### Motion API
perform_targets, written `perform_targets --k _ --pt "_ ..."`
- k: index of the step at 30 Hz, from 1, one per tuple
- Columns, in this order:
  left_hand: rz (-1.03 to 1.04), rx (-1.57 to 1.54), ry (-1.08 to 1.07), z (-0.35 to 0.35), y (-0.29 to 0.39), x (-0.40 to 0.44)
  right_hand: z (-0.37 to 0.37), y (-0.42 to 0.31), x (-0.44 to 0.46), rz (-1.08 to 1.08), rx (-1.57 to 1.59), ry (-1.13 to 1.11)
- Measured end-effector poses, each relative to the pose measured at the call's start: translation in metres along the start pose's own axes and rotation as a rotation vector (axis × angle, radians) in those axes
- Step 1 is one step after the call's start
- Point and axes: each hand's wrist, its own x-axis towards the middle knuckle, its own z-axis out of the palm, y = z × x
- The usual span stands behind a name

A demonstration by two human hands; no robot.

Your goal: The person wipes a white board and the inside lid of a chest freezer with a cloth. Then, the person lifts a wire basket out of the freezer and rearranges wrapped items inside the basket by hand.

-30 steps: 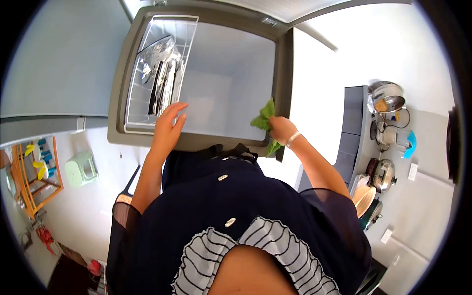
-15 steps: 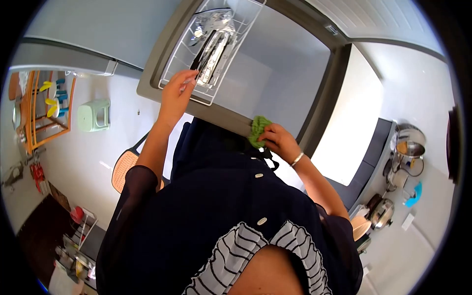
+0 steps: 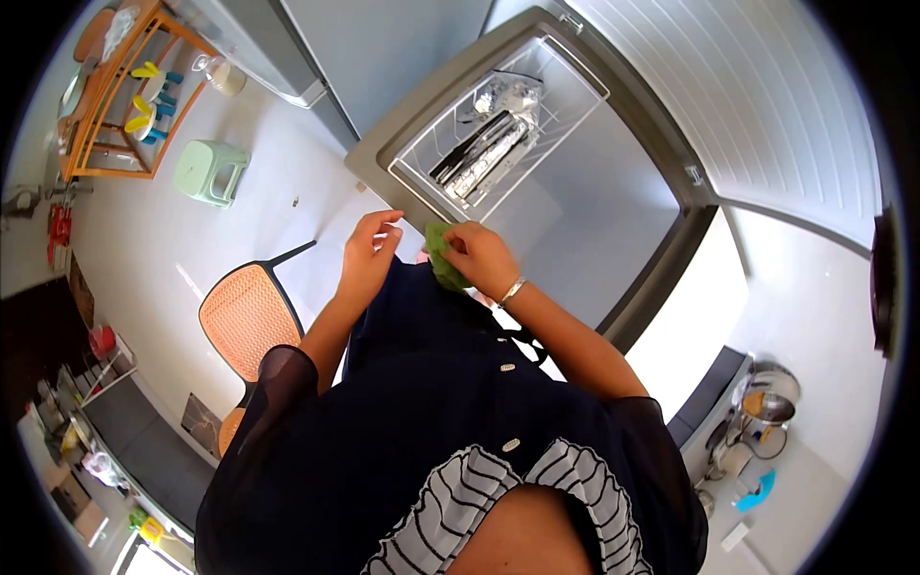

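Observation:
An open chest freezer (image 3: 393,144) stands in front of me, its brown-grey rim framing a pale interior. My right hand (image 3: 484,259) is closed on a green cloth (image 3: 443,257), which lies against the front rim and hangs down over it. Beside the front left stretch of the rim, my left hand (image 3: 367,254) has its fingers apart and holds nothing. A white wire basket (image 3: 561,125) hangs inside the freezer on the left. Silver foil packages (image 3: 489,158) and a crumpled silver bag (image 3: 511,93) lie in it.
The raised white lid (image 3: 738,96) is at the back right. To my left are a chair with a woven orange seat (image 3: 247,311), a green stool (image 3: 211,172) and a wooden rack (image 3: 105,163). Pots (image 3: 767,407) sit on a counter to the right.
My left hand has left the basket's edge and dropped back outside the rim. The right hand has moved left along the front rim with the green cloth. My view has turned.

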Motion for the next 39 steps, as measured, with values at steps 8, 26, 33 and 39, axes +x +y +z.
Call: perform_targets --k 8,26,33,39 --pt "0.286 0.593 -0.128 0.021 0.000 0.001 0.041 0.009 0.057 0.343 1.084 -0.079" --pt "0.286 1.011 0.188 0.004 -0.033 0.114 -0.021 0.091 0.053 0.734 0.955 0.471" --pt "0.259 0.587 0.276 -0.009 -0.038 0.134 -0.034 0.075 0.065 0.697 1.136 0.386" --pt "0.091 0.030 0.370 -0.015 -0.061 0.147 -0.017 0.091 0.092 0.607 1.246 0.722"
